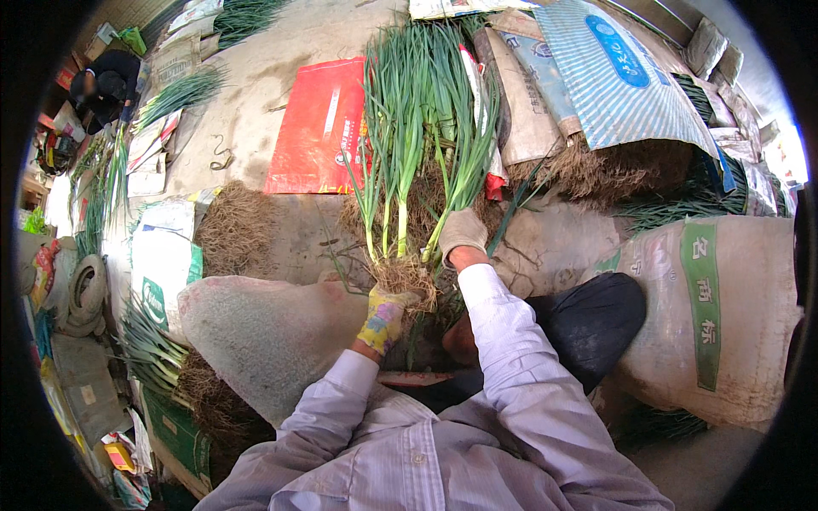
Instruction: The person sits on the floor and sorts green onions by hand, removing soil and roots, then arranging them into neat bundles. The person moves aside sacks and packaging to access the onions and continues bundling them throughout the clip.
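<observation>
In front of my knees lies a bunch of green onions (403,192), long green leaves pointing away and pale stems toward me. My left hand (388,317), in a yellow patterned glove, is closed at the tangled brown roots (405,279). With a whitish glove on, my right hand (463,233) is closed round the lower stem of an onion at the right side of the bunch. Its fingertips are partly hidden behind the stem. More green onions (434,72) lie beyond, their leaves running to the far side.
A red sack (317,128) lies flat left of the onions. At the right, a blue-striped sack (626,94) covers a heap of roots (618,166). Root bundles (237,228) and a white sack (166,264) are at the left. Another person (109,81) bends down far left.
</observation>
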{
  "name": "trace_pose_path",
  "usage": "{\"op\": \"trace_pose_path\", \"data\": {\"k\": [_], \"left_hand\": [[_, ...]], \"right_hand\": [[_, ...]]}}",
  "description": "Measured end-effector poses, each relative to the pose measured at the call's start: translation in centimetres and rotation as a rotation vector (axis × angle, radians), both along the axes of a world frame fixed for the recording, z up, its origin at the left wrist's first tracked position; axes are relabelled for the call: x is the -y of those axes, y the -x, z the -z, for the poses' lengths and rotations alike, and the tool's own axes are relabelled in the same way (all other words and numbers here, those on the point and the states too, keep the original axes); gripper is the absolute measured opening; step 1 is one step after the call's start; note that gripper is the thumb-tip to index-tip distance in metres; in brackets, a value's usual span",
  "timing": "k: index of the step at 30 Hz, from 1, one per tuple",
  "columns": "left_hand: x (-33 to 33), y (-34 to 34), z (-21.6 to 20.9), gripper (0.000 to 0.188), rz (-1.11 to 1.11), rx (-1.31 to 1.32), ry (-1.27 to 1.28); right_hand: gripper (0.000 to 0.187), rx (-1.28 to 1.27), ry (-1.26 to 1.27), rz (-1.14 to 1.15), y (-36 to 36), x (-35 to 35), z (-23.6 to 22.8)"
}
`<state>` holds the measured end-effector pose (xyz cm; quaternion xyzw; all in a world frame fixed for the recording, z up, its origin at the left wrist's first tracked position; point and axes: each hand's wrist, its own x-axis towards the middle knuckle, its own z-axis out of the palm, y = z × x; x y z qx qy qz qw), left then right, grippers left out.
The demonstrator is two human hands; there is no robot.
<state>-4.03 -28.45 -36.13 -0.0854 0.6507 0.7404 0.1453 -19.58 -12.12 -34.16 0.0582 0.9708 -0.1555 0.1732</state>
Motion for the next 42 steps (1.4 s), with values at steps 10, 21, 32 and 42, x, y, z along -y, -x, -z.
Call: {"op": "trace_pose_path", "data": {"k": [10,21,32,42], "left_hand": [[-1.4,-0.2,0.8,0.021,-0.134,0.065,-0.165],[0.2,-0.1,2.8,0.021,-0.218,0.214,-0.319],[0.6,0.0,-1.1,0.021,0.111,-0.467,0.484],[0.0,0.9,1.2,0.028,-0.353,0.49,-0.452]], "right_hand": [[0.015,-0.214,0.166,0.111,-4.8,1.6,-0.7],[0.015,0.552,1.357,0.384,-13.4,0.0,-6.5],[0.033,0.382,1.085,0.244,-7.3,-2.2,-0.6],[0.04,0.621,0.916,-0.422,-9.3,0.2,-4.6]]}}
